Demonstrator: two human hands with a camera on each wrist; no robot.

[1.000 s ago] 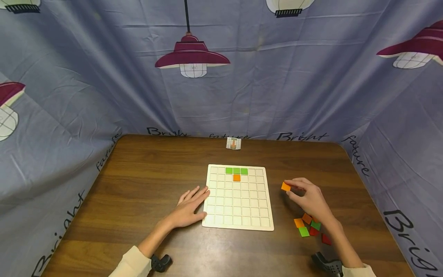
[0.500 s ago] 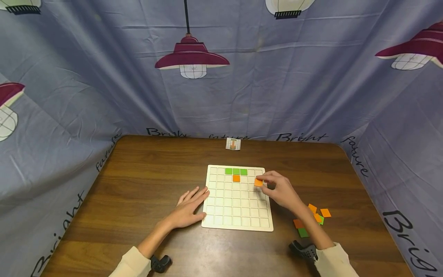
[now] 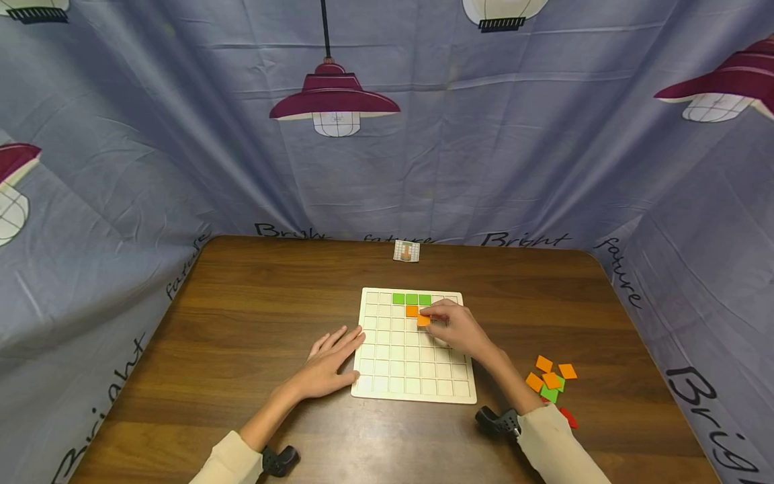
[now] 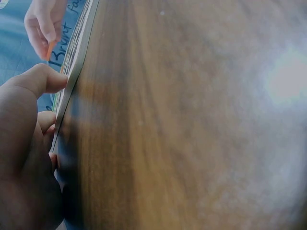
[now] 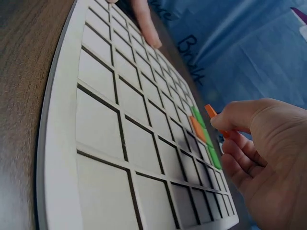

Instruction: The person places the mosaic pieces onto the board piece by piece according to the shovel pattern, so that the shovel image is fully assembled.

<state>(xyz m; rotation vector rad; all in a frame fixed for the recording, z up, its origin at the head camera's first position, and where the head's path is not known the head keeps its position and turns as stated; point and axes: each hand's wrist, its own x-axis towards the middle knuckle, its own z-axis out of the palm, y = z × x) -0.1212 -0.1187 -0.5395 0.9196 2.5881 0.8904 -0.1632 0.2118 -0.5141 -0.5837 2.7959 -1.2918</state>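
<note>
A white grid board [image 3: 399, 353] lies on the table. Three green tiles [image 3: 411, 299] fill adjoining squares of its far row, with one orange tile [image 3: 412, 311] in the row below them. Between thumb and fingers my right hand [image 3: 456, 329] pinches another orange tile [image 3: 423, 321], close over the board and just right of the placed orange one. In the right wrist view that pinched tile [image 5: 211, 111] appears tilted, apart from the board surface. My left hand [image 3: 326, 368] rests at the board's left edge, fingers extended, with its thumb [image 4: 56, 81] against the side.
A loose heap of orange, green and red tiles [image 3: 551, 381] lies on the table [image 3: 272, 302] to the right of the board, partly behind the right forearm. A small patterned card [image 3: 406, 251] is at the table's back edge. Hanging cloth [image 3: 423, 168] surrounds the table's far side.
My right hand has carried the orange tile leftward from beside the heap to over the board. More of the loose heap now shows. The left hand stays in place.
</note>
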